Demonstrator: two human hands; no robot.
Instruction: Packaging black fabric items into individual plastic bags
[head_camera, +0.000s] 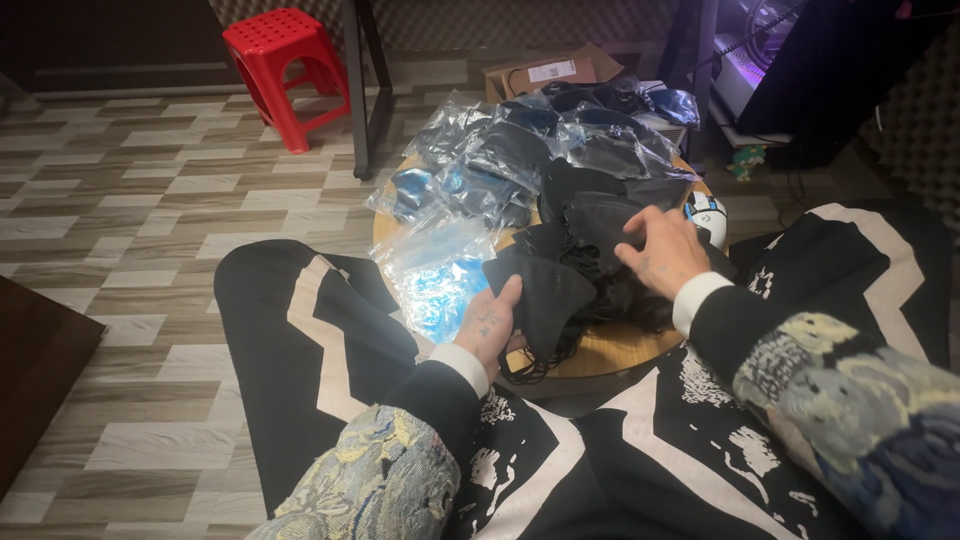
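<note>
We see a black face mask, matte and folded flat with thin ear loops trailing, lying at the near edge of the round wooden table. Our left hand rests palm up under its left side, thumb laid over the cloth in a loose pinch. Our right hand hovers over the pile of loose black masks at the table's middle, fingers spread and curled (holding nothing). Clear bagged masks crowd the table's far side, too overlapped to count; one red stool stands beyond.

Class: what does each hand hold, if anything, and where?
Left hand holds a black face mask by its left edge. Right hand touches the mask pile; grip unclear.
</note>
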